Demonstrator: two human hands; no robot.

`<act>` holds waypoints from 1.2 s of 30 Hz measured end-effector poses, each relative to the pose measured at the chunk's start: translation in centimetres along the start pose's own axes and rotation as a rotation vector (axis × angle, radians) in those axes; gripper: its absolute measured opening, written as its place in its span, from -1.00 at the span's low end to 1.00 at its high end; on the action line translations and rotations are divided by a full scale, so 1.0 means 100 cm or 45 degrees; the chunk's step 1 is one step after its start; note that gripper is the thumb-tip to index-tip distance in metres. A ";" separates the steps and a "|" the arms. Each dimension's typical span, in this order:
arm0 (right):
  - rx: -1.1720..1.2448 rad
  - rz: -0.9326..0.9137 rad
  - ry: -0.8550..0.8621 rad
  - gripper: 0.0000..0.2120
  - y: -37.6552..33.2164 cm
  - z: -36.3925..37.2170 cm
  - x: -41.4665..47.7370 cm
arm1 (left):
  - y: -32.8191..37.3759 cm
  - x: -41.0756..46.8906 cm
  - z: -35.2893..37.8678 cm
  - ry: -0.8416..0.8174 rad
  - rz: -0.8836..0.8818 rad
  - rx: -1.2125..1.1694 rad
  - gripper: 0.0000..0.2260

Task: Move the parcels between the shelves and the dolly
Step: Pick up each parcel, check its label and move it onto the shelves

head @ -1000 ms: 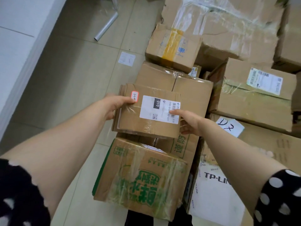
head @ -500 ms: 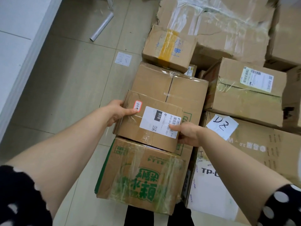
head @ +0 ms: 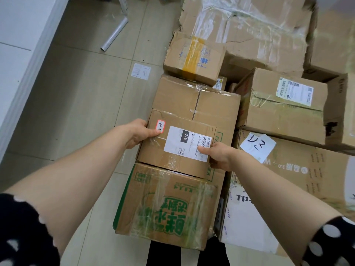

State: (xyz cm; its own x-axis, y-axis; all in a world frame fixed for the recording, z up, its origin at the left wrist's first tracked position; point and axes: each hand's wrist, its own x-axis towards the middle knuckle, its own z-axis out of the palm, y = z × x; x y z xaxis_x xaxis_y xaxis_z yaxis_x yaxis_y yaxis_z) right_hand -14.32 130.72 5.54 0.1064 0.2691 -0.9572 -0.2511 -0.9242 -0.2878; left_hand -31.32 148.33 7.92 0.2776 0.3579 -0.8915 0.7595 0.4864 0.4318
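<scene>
Cardboard parcel point(head: 153, 158): small, white label point(head: 187, 143) facing up, over the meeting of the green-print box point(head: 165, 204) and the plain box point(head: 196, 98) behind it.
Left hand point(head: 138, 133): you grip its left edge, thumb on top by the red sticker point(head: 160, 126), fingers curled round the side.
Right hand point(head: 219, 156): you grip its right edge, thumb on the label, fingers tucked out of sight.
Around: more boxes point(head: 284, 104) to your right, one under a "D2" note point(head: 257, 146); tiled floor point(head: 76, 112) to your left.

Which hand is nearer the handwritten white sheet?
Right. The right hand grips the labelled parcel beside the sheet; the left hand holds its opposite edge, farther away.
</scene>
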 end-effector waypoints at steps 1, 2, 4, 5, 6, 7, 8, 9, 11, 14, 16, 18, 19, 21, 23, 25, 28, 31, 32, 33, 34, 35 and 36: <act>0.004 -0.003 0.005 -0.93 0.001 0.000 0.000 | 0.000 0.000 0.000 -0.007 0.000 0.003 -0.64; 0.006 -0.003 0.013 -0.94 0.002 0.000 0.001 | -0.001 0.001 0.000 -0.009 -0.001 0.013 -0.65; 0.009 0.000 0.041 -0.87 0.003 0.003 0.002 | -0.004 0.004 -0.001 0.007 0.000 0.050 -0.65; 0.010 0.000 0.062 -0.79 0.003 0.005 0.002 | -0.005 0.005 -0.001 0.019 -0.001 0.063 -0.64; 0.012 0.004 0.082 -0.71 0.003 0.006 0.002 | -0.005 0.005 -0.001 0.031 -0.006 0.072 -0.62; 0.019 0.009 0.100 -0.64 0.003 0.009 0.001 | -0.005 0.005 0.000 0.048 -0.017 0.082 -0.60; 0.028 0.006 0.118 -0.59 0.003 0.011 -0.002 | -0.005 0.004 0.001 0.073 -0.022 0.102 -0.56; 0.040 -0.007 0.145 -0.55 0.004 0.012 -0.005 | -0.004 0.003 0.002 0.120 -0.018 0.135 -0.50; 0.076 -0.076 0.257 -0.46 0.004 0.012 -0.015 | 0.002 -0.004 0.006 0.275 0.027 0.227 -0.37; 0.098 -0.175 0.442 -0.37 0.006 0.006 -0.045 | 0.015 -0.024 0.010 0.461 0.151 0.475 -0.22; 0.091 -0.261 0.483 -0.38 0.014 -0.003 -0.073 | 0.025 -0.042 0.020 0.520 0.245 0.737 -0.21; 0.037 -0.366 0.526 -0.43 0.027 -0.014 -0.102 | 0.035 -0.066 0.043 0.526 0.339 0.958 -0.26; -0.005 -0.409 0.554 -0.43 0.037 -0.020 -0.117 | 0.039 -0.082 0.060 0.508 0.383 1.057 -0.25; -0.088 -0.461 0.616 -0.34 0.062 -0.033 -0.147 | 0.044 -0.117 0.101 0.442 0.501 1.255 -0.24; -0.218 -0.468 0.714 -0.21 0.096 -0.049 -0.179 | 0.045 -0.156 0.150 0.370 0.634 1.431 -0.25; -0.400 -0.454 0.861 -0.14 0.139 -0.067 -0.217 | 0.039 -0.199 0.204 0.301 0.768 1.602 -0.27; -0.482 -0.446 1.050 -0.06 0.223 -0.094 -0.288 | 0.019 -0.270 0.294 0.199 0.965 1.814 -0.26; -0.380 -0.423 1.197 0.03 0.330 -0.120 -0.360 | -0.013 -0.347 0.395 0.117 1.176 1.981 -0.26; -0.327 -0.410 1.235 0.07 0.366 -0.128 -0.385 | -0.026 -0.372 0.430 0.092 1.241 2.024 -0.26; -0.269 -0.390 1.274 0.10 0.403 -0.135 -0.408 | -0.038 -0.398 0.466 0.066 1.305 2.062 -0.26; -0.207 -0.371 1.317 0.12 0.440 -0.141 -0.432 | -0.051 -0.424 0.502 0.031 1.376 2.097 -0.26; -0.138 -0.352 1.367 0.13 0.479 -0.146 -0.458 | -0.065 -0.450 0.538 -0.021 1.451 2.126 -0.25; -0.061 -0.329 1.417 0.12 0.517 -0.149 -0.482 | -0.080 -0.476 0.572 -0.079 1.533 2.144 -0.25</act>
State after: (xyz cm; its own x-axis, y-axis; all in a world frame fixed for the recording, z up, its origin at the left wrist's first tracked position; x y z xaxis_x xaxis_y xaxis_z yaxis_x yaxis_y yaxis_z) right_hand -18.11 65.94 37.26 0.9487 0.0852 -0.3044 -0.0634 -0.8921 -0.4474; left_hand -16.93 81.77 39.09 0.9253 -0.1696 -0.3392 -0.1106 -0.9762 0.1864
